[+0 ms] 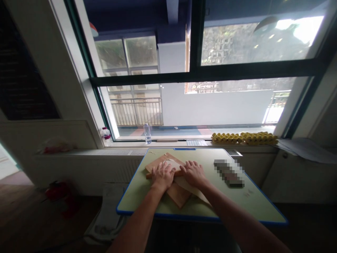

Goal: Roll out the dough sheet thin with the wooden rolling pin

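Note:
A wooden rolling pin [179,173] lies across a square wooden board [177,195], over a pale sheet of dough [170,162]. My left hand [162,175] rests on the pin's left part, fingers spread and stretched forward over it. On the right part lies my right hand [194,173], palm down, its fingers also extended rather than wrapped round. The pin's left end sticks out past my left hand; its right end is hidden under my right hand. Part of the dough hangs towards me past the board's right side, partly behind my right forearm.
The light green table [259,208] has a blue rim. A pixelated dark object [231,174] lies on its right. Along the windowsill stand a clear bottle [147,134], a bottle with a red cap [106,135] and yellow egg trays [243,138]. Papers [306,149] lie at the far right.

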Demonstrator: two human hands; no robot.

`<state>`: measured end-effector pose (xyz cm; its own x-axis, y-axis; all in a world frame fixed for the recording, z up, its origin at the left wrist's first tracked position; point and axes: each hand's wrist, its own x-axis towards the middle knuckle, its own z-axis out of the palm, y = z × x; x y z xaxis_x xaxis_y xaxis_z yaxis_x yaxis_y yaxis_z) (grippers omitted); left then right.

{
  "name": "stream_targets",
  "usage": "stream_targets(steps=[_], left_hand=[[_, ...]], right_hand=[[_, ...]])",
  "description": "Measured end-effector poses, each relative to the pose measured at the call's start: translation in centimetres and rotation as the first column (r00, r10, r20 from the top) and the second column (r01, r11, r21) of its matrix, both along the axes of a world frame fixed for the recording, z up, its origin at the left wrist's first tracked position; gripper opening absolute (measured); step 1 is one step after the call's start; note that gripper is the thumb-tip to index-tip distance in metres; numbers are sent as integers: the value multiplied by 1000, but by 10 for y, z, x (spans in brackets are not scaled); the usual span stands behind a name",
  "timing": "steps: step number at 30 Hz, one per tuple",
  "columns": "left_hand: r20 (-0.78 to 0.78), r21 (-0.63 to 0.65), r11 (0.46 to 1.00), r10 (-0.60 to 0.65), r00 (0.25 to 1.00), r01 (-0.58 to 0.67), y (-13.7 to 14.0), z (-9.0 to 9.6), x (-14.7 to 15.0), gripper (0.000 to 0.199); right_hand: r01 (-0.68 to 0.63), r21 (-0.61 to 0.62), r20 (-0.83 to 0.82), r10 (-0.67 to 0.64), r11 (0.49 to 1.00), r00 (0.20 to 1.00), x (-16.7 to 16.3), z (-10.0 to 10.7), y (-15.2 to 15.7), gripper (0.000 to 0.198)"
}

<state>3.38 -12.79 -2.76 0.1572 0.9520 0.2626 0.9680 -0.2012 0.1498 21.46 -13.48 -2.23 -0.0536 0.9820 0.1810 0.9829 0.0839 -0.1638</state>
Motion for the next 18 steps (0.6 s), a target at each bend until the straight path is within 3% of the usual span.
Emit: stream_targets(steps=[4, 11, 15, 18], left_hand=[[-16, -68, 997, 31, 999, -32, 19, 8, 3, 58], [-3, -115, 992, 51, 999, -51, 68, 8, 4, 61], [30, -186, 980, 76, 997, -69, 84, 10, 4, 63], [25, -200, 978, 64, 998, -57, 83, 12, 4, 64]], right_hand=[[-64, -58, 72, 68, 996, 995, 2, 6, 22, 57], [-63, -145, 58, 72, 988, 996, 8, 6, 74, 57], [-129, -168, 80, 144, 977, 986, 10, 7, 92, 55], [-53, -198, 21, 58, 979, 998, 9, 6, 95, 62]])
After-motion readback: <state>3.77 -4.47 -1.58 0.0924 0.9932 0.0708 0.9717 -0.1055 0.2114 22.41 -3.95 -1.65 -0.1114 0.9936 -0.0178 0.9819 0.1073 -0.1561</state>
